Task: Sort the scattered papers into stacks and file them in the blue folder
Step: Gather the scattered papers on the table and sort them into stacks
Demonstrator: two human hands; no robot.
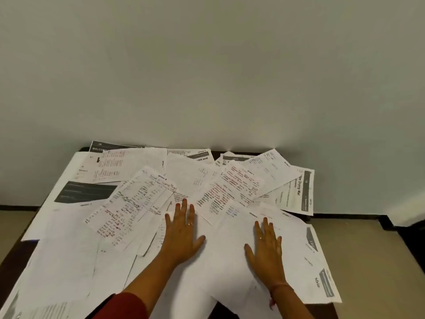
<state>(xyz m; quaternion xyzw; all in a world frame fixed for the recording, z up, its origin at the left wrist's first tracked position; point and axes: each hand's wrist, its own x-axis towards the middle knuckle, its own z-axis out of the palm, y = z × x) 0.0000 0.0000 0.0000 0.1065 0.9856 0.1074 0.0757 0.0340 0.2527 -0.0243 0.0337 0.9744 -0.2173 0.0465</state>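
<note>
Several scattered papers (128,203) cover a dark table (13,256), overlapping at many angles. Some are handwritten in black and red ink (225,192), others are printed with dark banners (85,192). My left hand (181,231) lies flat, fingers spread, on the papers near the middle. My right hand (266,242) lies flat on a mostly blank white sheet (230,261) at the right. Neither hand holds anything. No blue folder is in view.
The table stands against a plain white wall (207,65). Beige floor (372,261) shows to the right and left of it. A printed sheet (301,194) hangs over the far right corner, and a dark object (411,233) sits at the right edge.
</note>
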